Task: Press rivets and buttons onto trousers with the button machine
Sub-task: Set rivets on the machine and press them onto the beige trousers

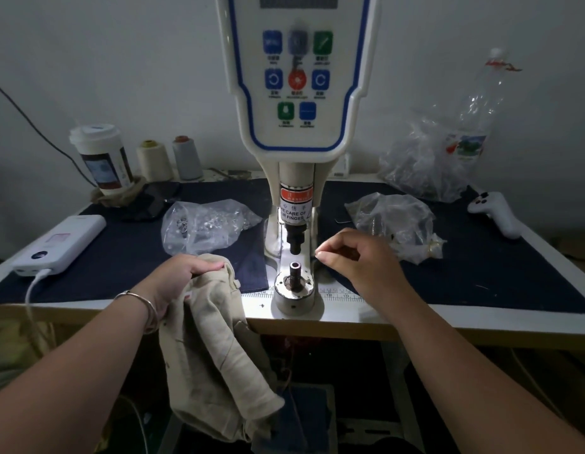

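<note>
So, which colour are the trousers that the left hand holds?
Plain beige trousers, gripped by the left hand; the head view shows them.

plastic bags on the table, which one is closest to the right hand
The crumpled clear plastic bag right of the button machine, just behind the right hand. The other bags lie left of the machine and back by the wall.

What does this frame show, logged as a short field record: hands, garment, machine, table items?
left hand: grips the beige trousers at the table edge
right hand: fingers curled beside the lower die, possibly pinching a small part; cannot tell
button machine: nothing between upper punch and die
table items: two bags of fasteners, power bank, cup, thread cones
</note>
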The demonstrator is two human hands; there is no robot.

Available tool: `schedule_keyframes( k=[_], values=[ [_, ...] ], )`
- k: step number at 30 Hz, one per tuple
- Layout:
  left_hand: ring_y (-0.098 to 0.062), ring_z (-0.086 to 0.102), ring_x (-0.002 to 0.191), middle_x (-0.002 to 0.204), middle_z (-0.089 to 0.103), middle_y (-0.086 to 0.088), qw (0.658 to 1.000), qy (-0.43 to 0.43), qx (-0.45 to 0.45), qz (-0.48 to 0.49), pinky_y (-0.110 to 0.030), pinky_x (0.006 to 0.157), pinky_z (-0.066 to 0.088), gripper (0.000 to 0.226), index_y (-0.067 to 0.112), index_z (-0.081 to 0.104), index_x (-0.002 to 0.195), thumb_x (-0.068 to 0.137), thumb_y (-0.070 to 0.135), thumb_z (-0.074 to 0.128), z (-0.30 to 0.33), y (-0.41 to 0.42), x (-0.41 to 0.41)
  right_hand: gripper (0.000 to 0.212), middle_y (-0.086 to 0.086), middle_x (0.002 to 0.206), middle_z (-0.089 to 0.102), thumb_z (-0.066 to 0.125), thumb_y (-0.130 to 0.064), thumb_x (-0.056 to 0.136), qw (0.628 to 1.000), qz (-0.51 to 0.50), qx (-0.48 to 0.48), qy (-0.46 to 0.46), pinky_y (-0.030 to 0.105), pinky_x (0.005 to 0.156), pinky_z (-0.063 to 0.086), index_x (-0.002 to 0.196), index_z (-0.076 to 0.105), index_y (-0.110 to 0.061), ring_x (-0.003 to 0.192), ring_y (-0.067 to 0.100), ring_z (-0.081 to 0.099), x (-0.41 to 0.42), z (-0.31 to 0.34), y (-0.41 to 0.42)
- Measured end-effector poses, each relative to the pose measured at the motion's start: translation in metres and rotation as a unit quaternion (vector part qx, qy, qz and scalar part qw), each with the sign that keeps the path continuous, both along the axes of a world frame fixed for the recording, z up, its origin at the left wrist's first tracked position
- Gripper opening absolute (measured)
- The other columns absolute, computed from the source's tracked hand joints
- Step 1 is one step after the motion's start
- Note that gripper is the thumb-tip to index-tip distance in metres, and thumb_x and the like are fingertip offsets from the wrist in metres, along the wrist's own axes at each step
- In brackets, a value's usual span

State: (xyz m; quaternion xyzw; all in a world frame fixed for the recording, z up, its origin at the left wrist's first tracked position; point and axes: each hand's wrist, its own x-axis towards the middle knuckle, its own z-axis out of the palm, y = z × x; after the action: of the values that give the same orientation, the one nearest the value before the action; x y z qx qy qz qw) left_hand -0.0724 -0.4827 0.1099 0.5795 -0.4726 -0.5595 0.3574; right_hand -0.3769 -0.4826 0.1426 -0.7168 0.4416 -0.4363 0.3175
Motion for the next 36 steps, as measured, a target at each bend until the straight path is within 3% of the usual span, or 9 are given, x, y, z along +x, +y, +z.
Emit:
schedule_keyframes(
  k=[4,9,14,19,25,28,33,36],
  values=[
    [-0.049,0.059,0.113,0.112,0.064,-0.036,0.999,-0.022,-0.014,0.032,-0.058,0.108,0.039,0.03,-0.006,0.069,0.096,0.089,0.023,0.062,0.0,0.0,0.0,0.006,-0.003,0.08,0.07,0.073,-0.014,0.082,0.999,0.026,0.03,-0.006,0.023,0.071,0.052,0.078,0.073,-0.018,0.076,0.014,0.065,0.018,0.001,0.0],
    [-0.036,0.066,0.096,0.109,0.066,-0.033,0.999,-0.023,-0.021,0.043,-0.047,0.096,0.049,0.028,-0.003,0.073,0.094,0.089,0.022,0.062,0.003,0.002,-0.003,0.003,-0.006,0.077,0.069,0.074,-0.014,0.082,0.998,0.04,0.047,-0.007,0.031,0.073,0.055,0.08,0.073,-0.016,0.077,0.018,0.066,0.022,0.002,-0.002],
    [-0.025,0.069,0.084,0.093,0.073,-0.021,0.999,-0.02,-0.022,0.044,-0.035,0.078,0.053,0.023,0.005,0.078,0.083,0.088,0.023,0.063,0.001,0.001,-0.002,0.002,-0.007,0.077,0.067,0.074,-0.012,0.081,0.998,0.048,0.038,0.005,0.021,0.067,0.05,0.08,0.074,-0.014,0.071,0.009,0.062,0.024,0.002,-0.003],
    [-0.023,0.07,0.079,0.09,0.073,-0.019,0.998,-0.023,-0.017,0.052,-0.033,0.073,0.052,0.024,0.005,0.078,0.082,0.087,0.025,0.066,0.001,0.001,0.001,0.008,-0.011,0.075,0.065,0.074,-0.011,0.081,0.998,0.048,0.032,0.011,0.012,0.065,0.046,0.077,0.073,-0.017,0.068,-0.002,0.059,0.026,0.002,-0.002],
    [-0.024,0.07,0.081,0.089,0.074,-0.019,0.998,-0.017,-0.019,0.059,-0.035,0.078,0.053,0.023,0.007,0.078,0.079,0.087,0.024,0.066,0.004,0.004,-0.002,0.007,-0.007,0.077,0.065,0.074,-0.007,0.08,0.999,0.043,0.029,0.008,0.031,0.072,0.053,0.077,0.074,-0.014,0.073,0.009,0.06,0.027,0.005,0.0],
    [-0.021,0.071,0.075,0.086,0.075,-0.016,0.998,-0.021,-0.022,0.056,-0.029,0.069,0.053,0.023,0.007,0.079,0.077,0.088,0.023,0.065,0.006,0.006,-0.004,0.003,-0.003,0.078,0.065,0.074,-0.008,0.08,0.999,0.043,0.026,0.013,0.036,0.073,0.053,0.079,0.075,-0.011,0.075,0.02,0.061,0.026,0.006,0.0],
    [-0.014,0.068,0.059,0.071,0.072,-0.011,0.998,-0.014,-0.012,0.054,-0.022,0.053,0.051,0.027,0.009,0.078,0.07,0.09,0.021,0.063,0.007,0.007,-0.004,0.007,-0.004,0.079,0.067,0.073,-0.007,0.081,0.999,0.04,0.035,0.007,0.033,0.073,0.053,0.08,0.075,-0.013,0.077,0.019,0.063,0.026,0.006,0.002],
    [-0.015,0.069,0.061,0.075,0.072,-0.013,0.998,-0.013,-0.002,0.055,-0.023,0.055,0.051,0.026,0.008,0.078,0.072,0.089,0.022,0.064,0.01,0.009,-0.006,0.01,-0.003,0.079,0.069,0.069,-0.01,0.084,0.998,0.029,0.047,-0.01,0.028,0.072,0.054,0.082,0.075,-0.018,0.077,0.015,0.065,0.023,0.004,0.006]
  ],
)
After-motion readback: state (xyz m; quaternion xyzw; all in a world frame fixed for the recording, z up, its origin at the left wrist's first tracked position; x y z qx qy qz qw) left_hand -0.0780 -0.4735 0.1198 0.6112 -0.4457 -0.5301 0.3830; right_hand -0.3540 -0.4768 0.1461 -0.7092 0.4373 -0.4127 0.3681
